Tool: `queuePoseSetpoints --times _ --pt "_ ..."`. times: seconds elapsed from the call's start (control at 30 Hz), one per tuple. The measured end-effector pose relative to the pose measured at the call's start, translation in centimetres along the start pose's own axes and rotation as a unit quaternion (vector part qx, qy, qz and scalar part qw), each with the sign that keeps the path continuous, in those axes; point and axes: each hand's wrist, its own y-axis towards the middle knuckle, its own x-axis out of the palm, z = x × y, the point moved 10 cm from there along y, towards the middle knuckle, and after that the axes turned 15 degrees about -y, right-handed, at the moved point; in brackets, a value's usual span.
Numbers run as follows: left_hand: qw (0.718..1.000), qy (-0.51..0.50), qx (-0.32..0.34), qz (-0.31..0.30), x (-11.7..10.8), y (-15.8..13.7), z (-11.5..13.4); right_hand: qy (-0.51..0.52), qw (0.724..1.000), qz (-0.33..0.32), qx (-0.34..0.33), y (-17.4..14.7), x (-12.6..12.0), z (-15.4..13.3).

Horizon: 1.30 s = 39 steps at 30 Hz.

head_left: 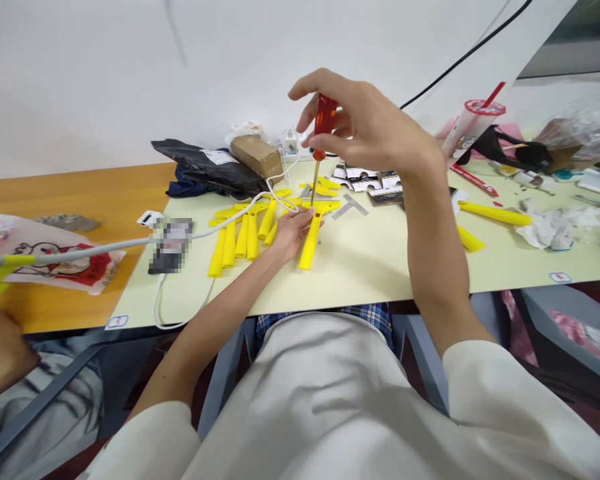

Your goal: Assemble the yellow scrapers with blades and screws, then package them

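Yellow scraper [309, 248]: head pinched in left hand [291, 235], handle pointing near, below right hand [364, 127]. Red-handled screwdriver [325, 120]: gripped upright in right hand, shaft down to scraper head. Drink cup [471, 130], far right: red straw [494, 95] inserted, other contents unclear. Right wrist raised, bent; left forearm low over table [373, 275].

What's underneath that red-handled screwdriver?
Under the screwdriver is the head of a yellow T-shaped tool, held by the left hand. The tip's exact contact is too small to make out; the tool hides the tabletop beneath.
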Motion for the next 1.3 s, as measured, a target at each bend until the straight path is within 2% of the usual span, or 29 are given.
queuePoseSetpoints --times 0.13,0.27,0.33,0.47,0.53,0.63,0.7,0.83,1.07,1.3 --pt "1.000 -0.001 -0.006 -0.014 0.2 -0.1 -0.1 -0.099 0.993 0.053 -0.026 0.1 -0.8 0.0" --pt "1.000 0.000 -0.004 -0.011 0.2 0.0 0.0 -0.059 0.998 0.003 -0.030 -0.3 0.0 -0.2" --pt "1.000 0.000 -0.003 -0.009 0.1 0.0 0.1 -0.050 0.998 0.007 -0.026 -0.4 -0.2 -0.2" --pt "1.000 0.000 0.000 -0.003 0.0 0.1 0.0 -0.097 0.994 0.051 -0.013 0.0 -0.9 0.4" --pt "1.000 0.001 0.002 0.000 0.0 0.1 0.0 -0.102 0.994 0.045 -0.019 0.0 -0.6 0.4" --pt "1.000 0.002 0.005 -0.002 0.0 0.0 0.1 -0.059 0.997 0.005 -0.045 -0.3 0.1 -0.2" --pt "1.000 0.008 0.008 -0.005 0.1 0.0 0.2 -0.039 0.998 0.001 -0.051 -0.5 0.0 -0.6" --pt "0.999 0.029 0.012 -0.014 0.4 -0.2 0.1 -0.064 0.997 0.035 -0.031 -0.2 -0.6 -0.9" --pt "0.999 0.030 0.010 0.004 0.4 -0.4 -0.1 -0.108 0.992 0.059 -0.002 0.9 -0.1 0.0" --pt "0.999 0.040 0.023 0.017 0.1 -0.4 0.1 -0.092 0.993 0.070 0.014 0.5 -0.6 0.5"
